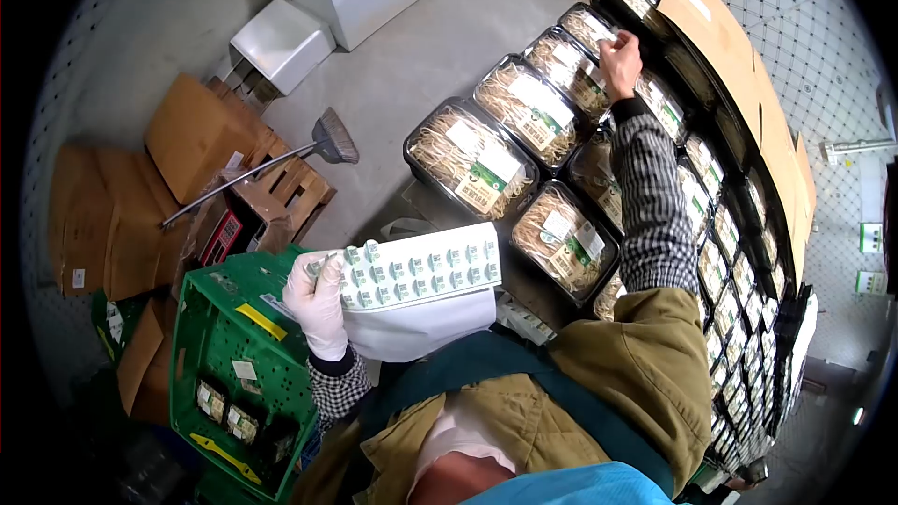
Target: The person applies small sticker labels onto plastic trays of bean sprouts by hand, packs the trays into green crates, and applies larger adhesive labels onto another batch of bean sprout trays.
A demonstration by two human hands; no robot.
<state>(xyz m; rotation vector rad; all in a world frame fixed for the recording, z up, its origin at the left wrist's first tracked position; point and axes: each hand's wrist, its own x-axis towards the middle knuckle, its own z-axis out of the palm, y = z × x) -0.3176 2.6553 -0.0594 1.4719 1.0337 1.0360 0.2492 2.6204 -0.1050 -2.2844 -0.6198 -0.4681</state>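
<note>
My gloved left hand [316, 304] grips the left end of a sheet of stickers [421, 266], which has rows of small green-and-white labels, some lifting off the backing. A white paper [426, 323] hangs beneath it. My bare right hand [620, 64] reaches over the rows of packs, its fingers pinched together at the far pack [587, 26]; whatever lies between the fingertips is too small to make out. These packs are black trays of pale, stringy food under clear film with green-and-white labels. Closer to me are a large pack [472, 157] and another pack [565, 241].
On my right, many more packs [725, 262] stand in stacked rows beside a cardboard sheet [739, 65]. A green crate [248, 318] with a few small packs stands at my left. Beyond it are cardboard boxes [122, 215], a broom [335, 138] and a white bin [282, 45].
</note>
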